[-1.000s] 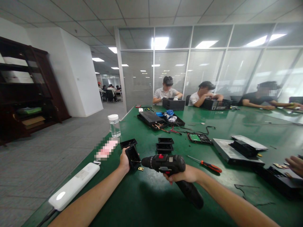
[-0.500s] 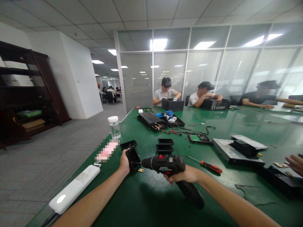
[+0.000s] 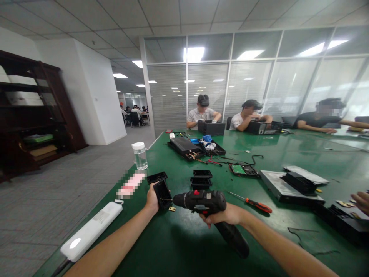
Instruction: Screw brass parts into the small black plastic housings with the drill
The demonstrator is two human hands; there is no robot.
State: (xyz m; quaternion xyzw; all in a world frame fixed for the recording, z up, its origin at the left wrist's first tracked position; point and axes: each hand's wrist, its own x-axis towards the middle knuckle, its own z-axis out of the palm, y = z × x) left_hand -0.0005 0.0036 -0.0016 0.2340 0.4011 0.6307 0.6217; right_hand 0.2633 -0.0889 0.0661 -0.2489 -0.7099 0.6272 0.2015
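My left hand (image 3: 152, 198) is closed around a small black open casing (image 3: 163, 193), held upright on the green table (image 3: 178, 246). My right hand (image 3: 223, 215) grips a black cordless screwdriver (image 3: 206, 202) by its handle. Its bit points left into the casing's open side. A small brass-coloured part (image 3: 172, 209) lies on the table just under the bit.
More black casings (image 3: 201, 179) and one more (image 3: 156, 177) lie just beyond. A red-handled screwdriver (image 3: 255, 203) lies to the right, a white power bank (image 3: 90, 231) and a water bottle (image 3: 140, 155) to the left. Dismantled black boxes (image 3: 291, 187) sit right. Another person's hand (image 3: 361, 200) shows at the right edge; three people sit across.
Nothing has visibly changed in the hands' hold; the view has only shifted very slightly.
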